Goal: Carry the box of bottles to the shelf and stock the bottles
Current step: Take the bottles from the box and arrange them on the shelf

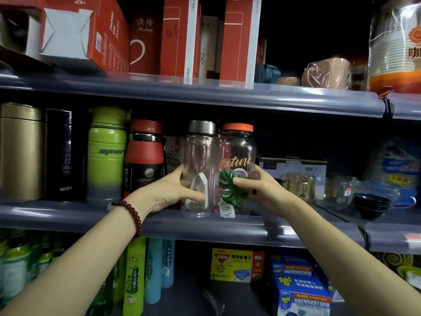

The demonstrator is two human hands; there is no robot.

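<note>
Both hands are working at the middle shelf [205, 226]. Left hand [173, 192] is curling round the clear bottle with the silver cap [199, 156], thumb across its front low down, fingers reaching behind its left side; a red bead bracelet [132, 215] is sitting on that wrist. Right hand [259, 188] is curling round the clear bottle with the orange cap [238, 151], thumb lying on the green leaf print, fingers going round its right side. Both bottles are standing upright on the shelf near its front edge, sides touching or just beside each other; cannot tell which. A white tag is showing inside the silver-capped bottle.

To their left a red-and-black flask [144, 160], a green sports bottle [107, 153], a dark blue flask [60, 153] and a gold flask [20, 151] are standing in a row. Glass mugs [298, 184] and dark bowls [371, 204] are sitting to the right. Red cartons [180, 39] are filling the shelf above. The task's box is not showing in view
</note>
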